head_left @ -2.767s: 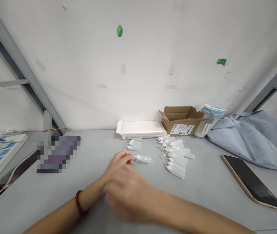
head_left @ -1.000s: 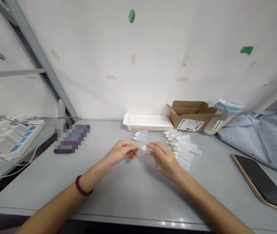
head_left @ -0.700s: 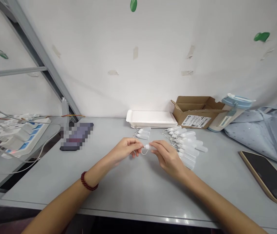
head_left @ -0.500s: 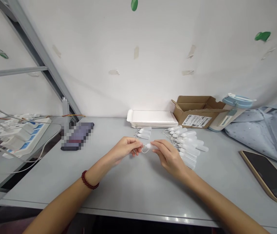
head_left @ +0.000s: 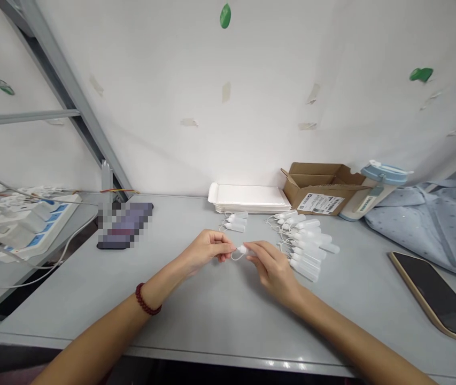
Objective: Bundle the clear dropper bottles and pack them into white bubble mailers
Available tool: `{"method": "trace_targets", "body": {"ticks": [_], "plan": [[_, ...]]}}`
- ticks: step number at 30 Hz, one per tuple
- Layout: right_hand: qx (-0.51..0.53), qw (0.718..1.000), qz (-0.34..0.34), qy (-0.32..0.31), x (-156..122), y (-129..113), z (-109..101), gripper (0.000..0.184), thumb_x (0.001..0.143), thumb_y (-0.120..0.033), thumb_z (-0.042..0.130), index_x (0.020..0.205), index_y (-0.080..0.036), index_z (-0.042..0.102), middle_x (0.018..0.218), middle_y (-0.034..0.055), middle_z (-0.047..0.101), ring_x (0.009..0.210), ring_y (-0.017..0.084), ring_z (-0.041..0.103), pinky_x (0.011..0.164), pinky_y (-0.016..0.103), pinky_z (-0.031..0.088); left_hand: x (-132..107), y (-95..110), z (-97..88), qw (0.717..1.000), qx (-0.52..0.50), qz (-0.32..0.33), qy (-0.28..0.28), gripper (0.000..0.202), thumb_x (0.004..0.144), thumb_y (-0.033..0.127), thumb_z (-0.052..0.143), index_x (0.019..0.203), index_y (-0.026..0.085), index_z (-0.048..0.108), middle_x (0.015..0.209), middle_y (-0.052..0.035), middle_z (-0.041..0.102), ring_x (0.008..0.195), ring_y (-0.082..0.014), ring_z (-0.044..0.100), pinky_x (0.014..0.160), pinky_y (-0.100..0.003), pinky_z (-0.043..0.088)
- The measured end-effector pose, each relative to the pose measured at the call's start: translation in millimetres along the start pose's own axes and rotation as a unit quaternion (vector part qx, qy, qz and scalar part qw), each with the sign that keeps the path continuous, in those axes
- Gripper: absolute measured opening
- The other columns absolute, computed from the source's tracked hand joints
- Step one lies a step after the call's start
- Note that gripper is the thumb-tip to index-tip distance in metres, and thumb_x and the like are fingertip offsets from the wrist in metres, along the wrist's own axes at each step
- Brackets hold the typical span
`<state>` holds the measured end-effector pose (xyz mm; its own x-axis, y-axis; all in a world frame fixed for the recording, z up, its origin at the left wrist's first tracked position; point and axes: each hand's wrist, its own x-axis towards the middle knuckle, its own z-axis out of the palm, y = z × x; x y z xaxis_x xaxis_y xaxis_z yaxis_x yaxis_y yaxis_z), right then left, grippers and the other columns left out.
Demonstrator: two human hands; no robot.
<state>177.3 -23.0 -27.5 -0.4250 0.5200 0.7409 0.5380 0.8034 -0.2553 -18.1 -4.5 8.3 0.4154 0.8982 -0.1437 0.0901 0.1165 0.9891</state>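
Note:
A small translucent white squeeze bottle (head_left: pixel 242 249) is pinched between the thumb and fingers of my right hand (head_left: pixel 272 267), which cover most of its body. Its narrow top points left, and a thin looped strap hangs from it. At that tip, my left hand (head_left: pixel 213 249) is closed, thumb against finger, on the small cap at the strap's end; the cap is mostly hidden. Just behind my left hand lie a few similar bottles (head_left: pixel 236 226). To the right of my right hand is a loose pile of several more bottles (head_left: pixel 308 240) with looped straps.
White flat boxes (head_left: pixel 247 198) are stacked by the wall, beside an open cardboard box (head_left: pixel 319 195). A blue-lidded tumbler (head_left: pixel 372 187), a pale blue bag (head_left: pixel 416 224) and a phone (head_left: pixel 436 294) are at right. Left are a partly blurred dark phone (head_left: pixel 125 227) and a power strip (head_left: pixel 47 227).
The camera view has shifted slightly. Both hands keep their pinch, with the bottle's tip and my left fingertips now slightly closer together.

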Motion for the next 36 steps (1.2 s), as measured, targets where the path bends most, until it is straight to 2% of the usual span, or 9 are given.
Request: {"method": "trace_targets", "body": {"ticks": [10,15,17,20,24,26,29,33,36], "plan": [[-0.028,0.999,-0.025,-0.02,-2,3,1,0.03,0.087,-0.007,0.042,0.114,-0.019,0.05,0.088,0.0091,0.063,0.077,0.018,0.059,0.064,0.03,0.051,4,-8,3.0,1.0,-0.006,-0.028,-0.01,0.019,0.068,0.031,0.064,0.062,0.014,0.062,0.057,-0.0002,0.054,0.054,-0.0112,0.048,0.053,-0.025,0.037],[-0.097,0.993,-0.035,-0.06,15,15,-15,0.02,0.089,-0.018,0.048,0.108,-0.017,0.051,0.09,0.0089,0.066,0.079,0.021,0.059,0.068,0.035,0.043,8,-4,-3.5,0.999,0.025,-0.021,0.014,0.021,0.07,0.034,0.063,0.066,0.014,0.062,0.059,0.0001,0.055,0.055,-0.0103,0.048,0.055,-0.024,0.037],[-0.137,0.989,-0.014,-0.051,20,29,-29,0.018,0.089,-0.023,0.049,0.105,-0.017,0.053,0.09,0.0094,0.066,0.081,0.022,0.058,0.071,0.036,0.041,11,-5,-7.4,0.998,0.049,-0.026,0.036,0.023,0.07,0.037,0.063,0.066,0.014,0.062,0.059,0.0001,0.055,0.054,-0.0105,0.048,0.054,-0.024,0.038],[-0.183,0.982,0.056,-0.009,23,59,-56,0.014,0.088,-0.025,0.048,0.096,-0.018,0.058,0.087,0.0084,0.066,0.083,0.022,0.059,0.071,0.036,0.04,15,-11,-13.8,0.99,0.123,-0.015,0.073,0.024,0.071,0.038,0.061,0.068,0.014,0.062,0.06,0.0,0.056,0.055,-0.012,0.049,0.054,-0.024,0.039],[-0.217,0.967,0.131,0.0,16,97,-87,0.018,0.086,-0.022,0.045,0.082,-0.019,0.062,0.081,0.0075,0.068,0.079,0.023,0.06,0.069,0.035,0.043,19,-20,-19.1,0.954,0.265,0.058,0.125,0.02,0.073,0.035,0.056,0.068,0.017,0.064,0.064,-0.0008,0.061,0.057,-0.0143,0.051,0.055,-0.024,0.037],[-0.205,0.965,0.159,0.015,12,107,-96,0.018,0.084,-0.023,0.046,0.077,-0.019,0.063,0.077,0.0067,0.068,0.074,0.022,0.062,0.067,0.034,0.045,20,-24,-19.9,0.934,0.315,0.088,0.142,0.019,0.074,0.034,0.054,0.068,0.019,0.065,0.063,-0.0006,0.062,0.056,-0.0152,0.051,0.055,-0.025,0.035],[-0.19,0.961,0.198,0.025,9,113,-104,0.016,0.081,-0.023,0.049,0.077,-0.019,0.064,0.077,0.0064,0.069,0.072,0.021,0.063,0.067,0.033,0.048,22,-28,-20.3,0.926,0.334,0.105,0.139,0.02,0.076,0.034,0.053,0.07,0.02,0.066,0.062,-0.001,0.063,0.057,-0.0166,0.053,0.056,-0.025,0.036],[-0.196,0.954,0.225,-0.039,9,114,-107,0.014,0.075,-0.018,0.052,0.08,-0.018,0.065,0.081,0.0063,0.07,0.078,0.023,0.064,0.071,0.035,0.049,25,-30,-20.2,0.916,0.353,0.108,0.156,0.022,0.079,0.036,0.05,0.073,0.02,0.065,0.065,-0.0022,0.065,0.061,-0.0181,0.056,0.058,-0.026,0.037],[-0.208,0.937,0.261,-0.103,9,115,-107,0.02,0.073,-0.011,0.052,0.086,-0.017,0.066,0.089,0.0075,0.07,0.086,0.024,0.063,0.076,0.037,0.049,25,-31,-20.1,0.905,0.375,0.106,0.172,0.023,0.08,0.036,0.048,0.076,0.02,0.065,0.067,-0.0026,0.064,0.061,-0.0187,0.056,0.059,-0.027,0.036]]}}
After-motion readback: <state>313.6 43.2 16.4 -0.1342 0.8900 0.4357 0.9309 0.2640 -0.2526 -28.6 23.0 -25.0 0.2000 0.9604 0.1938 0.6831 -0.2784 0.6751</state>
